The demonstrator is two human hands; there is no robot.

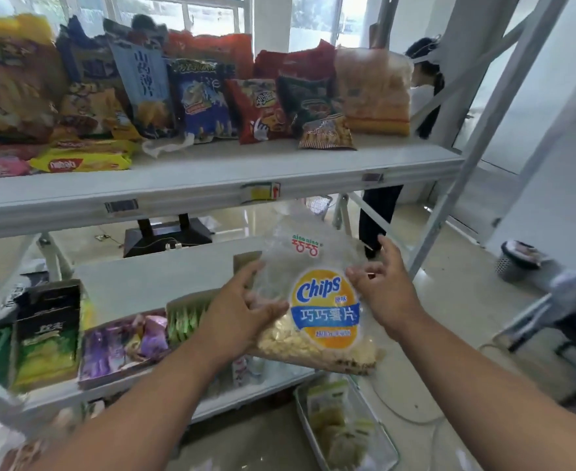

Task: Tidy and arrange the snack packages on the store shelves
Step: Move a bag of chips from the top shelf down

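Two hands engaged | clear chips bag (pixel 317 300) held upright between shelves, label outward for facing | left hand (pixel 242 311) grips edge | right hand (pixel 387 290) loosely steadies, fingers relaxed.

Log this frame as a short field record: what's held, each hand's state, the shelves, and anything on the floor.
held item: clear chips bag, in front of the lower shelf
left hand: grips the bag's left edge, thumb on front
right hand: at the bag's right edge, fingers loosely spread; grip unclear
upper shelf: snack bags standing in a row, a yellow pack lying flat at left
lower shelf: open snack boxes at left, bare at the back
floor: wire basket with packs
background: another person behind the shelves
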